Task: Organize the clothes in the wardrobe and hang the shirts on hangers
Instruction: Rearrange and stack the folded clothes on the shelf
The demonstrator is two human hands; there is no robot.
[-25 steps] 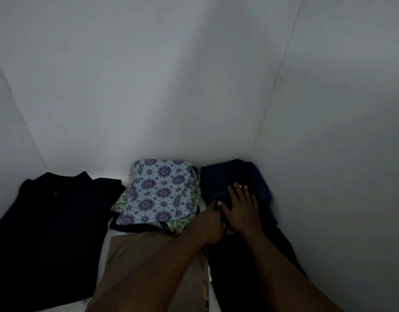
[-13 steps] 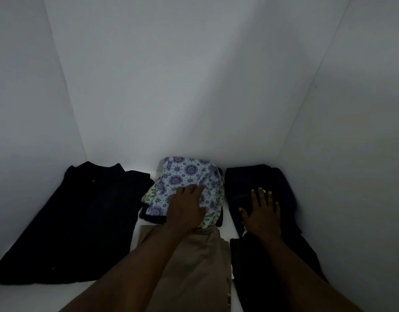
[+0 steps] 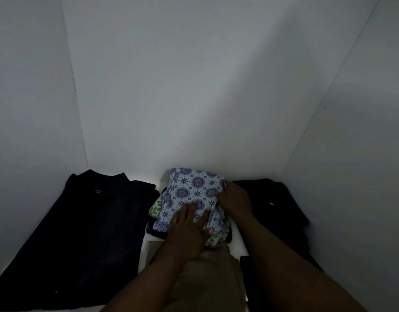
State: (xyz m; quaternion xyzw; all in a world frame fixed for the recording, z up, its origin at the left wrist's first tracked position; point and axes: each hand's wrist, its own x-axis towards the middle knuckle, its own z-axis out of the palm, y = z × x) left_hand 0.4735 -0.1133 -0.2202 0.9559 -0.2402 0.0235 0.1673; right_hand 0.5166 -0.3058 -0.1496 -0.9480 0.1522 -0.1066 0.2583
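Head: L fingers point(image 3: 190, 208) atop floral cloth point(image 3: 194, 188), R fingers point(image 3: 228, 195) gripping edge.

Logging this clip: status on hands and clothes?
Left hand flat on patterned cloth. Right hand at its right edge, grip unclear. Black shirt left, dark clothes right; nothing blocking.

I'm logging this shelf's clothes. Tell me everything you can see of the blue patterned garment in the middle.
The blue patterned garment is a folded, soft-looking cloth, pale blue with purple medallion flowers. It lies flat atop a small stack, over a green leaf-print cloth and a dark piece, near the wardrobe's back wall. The left hand presses flat on its near part; the right hand touches its right edge, grip unclear.
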